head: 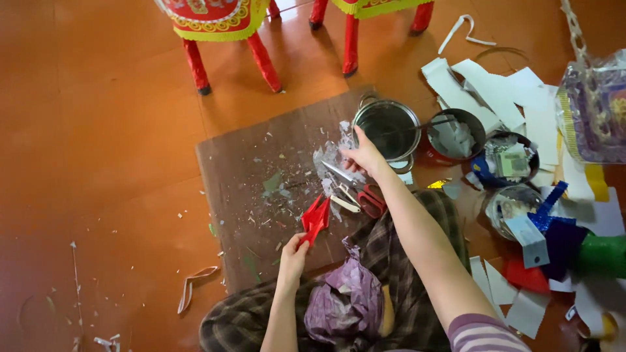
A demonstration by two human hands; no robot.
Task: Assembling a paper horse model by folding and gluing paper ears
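My left hand (pixel 293 255) pinches the lower end of a folded red paper piece (pixel 315 219) and holds it upright over a brown cardboard sheet (pixel 248 163). My right hand (pixel 365 156) reaches forward over the cardboard, fingers pressed down on pale glue smears and scraps (pixel 329 156) beside a steel pot (pixel 387 128). Red-handled scissors (pixel 355 187) lie just under that wrist, blades pointing left. A white stick (pixel 344 204) lies next to them. My plaid-trousered legs (pixel 391 261) are crossed below, with a crumpled purple plastic bag (pixel 345 296) in my lap.
Round tins (pixel 456 133) (pixel 512 160) (pixel 512 205) with paper bits sit right of the pot. White paper strips (pixel 495 91), blue and green glitter paper (pixel 567 238) and a clear lantern-like thing (pixel 596 111) crowd the right. Red stool legs (pixel 264 62) stand at the top. Paper loops (pixel 192 287) lie on the orange floor.
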